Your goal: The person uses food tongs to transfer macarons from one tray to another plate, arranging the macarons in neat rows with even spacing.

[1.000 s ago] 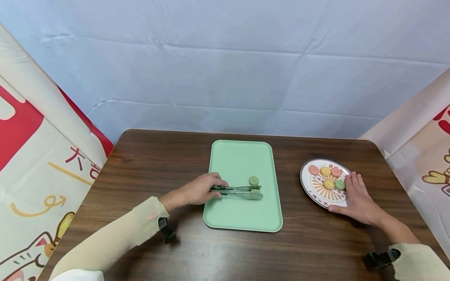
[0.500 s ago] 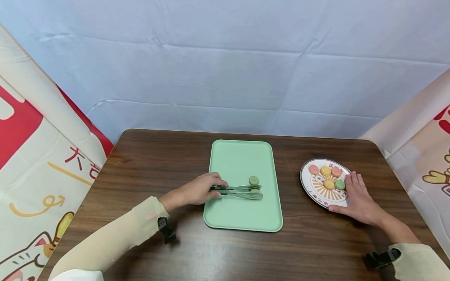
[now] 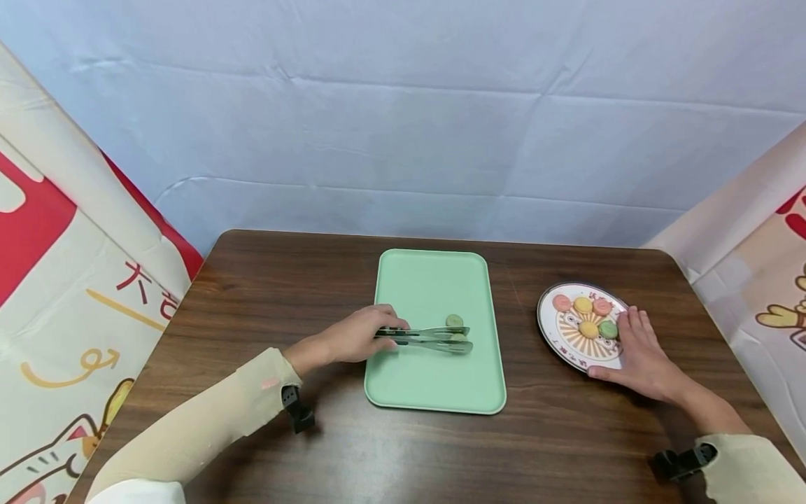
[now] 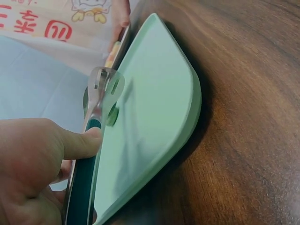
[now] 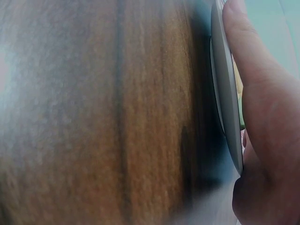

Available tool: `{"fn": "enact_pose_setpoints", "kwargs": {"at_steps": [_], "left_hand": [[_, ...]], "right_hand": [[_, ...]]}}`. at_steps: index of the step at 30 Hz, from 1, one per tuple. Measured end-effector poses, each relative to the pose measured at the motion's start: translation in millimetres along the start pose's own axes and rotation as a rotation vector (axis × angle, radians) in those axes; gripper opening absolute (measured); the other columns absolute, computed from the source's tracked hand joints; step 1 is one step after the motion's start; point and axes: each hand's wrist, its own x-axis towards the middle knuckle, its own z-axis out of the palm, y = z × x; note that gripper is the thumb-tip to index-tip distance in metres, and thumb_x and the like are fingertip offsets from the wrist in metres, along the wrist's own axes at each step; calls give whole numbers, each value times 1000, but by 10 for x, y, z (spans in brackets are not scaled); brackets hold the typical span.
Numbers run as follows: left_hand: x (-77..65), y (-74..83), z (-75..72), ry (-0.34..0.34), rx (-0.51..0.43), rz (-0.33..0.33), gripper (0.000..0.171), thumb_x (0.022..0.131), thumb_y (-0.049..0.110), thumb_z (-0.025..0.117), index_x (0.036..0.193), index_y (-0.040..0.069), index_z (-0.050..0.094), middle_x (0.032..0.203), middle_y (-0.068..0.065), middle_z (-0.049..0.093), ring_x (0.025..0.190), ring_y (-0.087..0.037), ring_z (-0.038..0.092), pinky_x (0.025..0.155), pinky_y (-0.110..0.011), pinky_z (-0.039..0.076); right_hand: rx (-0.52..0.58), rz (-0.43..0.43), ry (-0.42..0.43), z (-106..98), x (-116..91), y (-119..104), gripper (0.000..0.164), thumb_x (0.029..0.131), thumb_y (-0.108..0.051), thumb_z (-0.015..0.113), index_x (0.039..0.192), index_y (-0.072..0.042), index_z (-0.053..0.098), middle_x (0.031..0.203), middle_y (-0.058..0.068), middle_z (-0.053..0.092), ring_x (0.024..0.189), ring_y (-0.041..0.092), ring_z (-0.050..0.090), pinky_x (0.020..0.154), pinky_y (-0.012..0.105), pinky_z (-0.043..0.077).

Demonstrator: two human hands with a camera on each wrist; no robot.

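My left hand [image 3: 362,334] grips a pair of metal tongs [image 3: 434,345] with dark handles, low over the light green tray [image 3: 434,388]. One green macaron [image 3: 458,337] lies between the tong tips, partly hidden by them. Just beyond it sits a second green macaron [image 3: 454,320] on the tray. In the left wrist view the thumb presses along the tong handle [image 4: 84,183]. My right hand [image 3: 645,360] rests on the right rim of a round patterned plate [image 3: 563,343], fingers straight, thumb along the near edge. Against those fingers on the plate is a green macaron [image 3: 608,330].
The plate also bears pink macarons [image 3: 562,303] and yellow macarons [image 3: 588,330]. Tray and plate stand apart on a dark wooden table [image 3: 504,455]. A pale cloth [image 3: 403,126] hangs behind the table, with printed cloths [image 3: 69,350] at both sides.
The tongs and left hand have shifted slightly away from the body, and the near green macaron moved a little with them. The right hand stays on the plate rim.
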Motion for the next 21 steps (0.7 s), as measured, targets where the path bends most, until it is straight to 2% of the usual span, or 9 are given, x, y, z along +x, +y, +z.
{"fn": "enact_pose_setpoints", "kwargs": {"at_steps": [21], "left_hand": [[140,117,-50,27,32,34,34,98,9,70,131,5,68,115,-7,63,98,-17,58,84,-32,47]], "right_hand": [[6,-3,-2,-14,-2,-7,134,82,-52,80,148,26,-7,153,49,-13,145,57,-20,118,57,-13]]}}
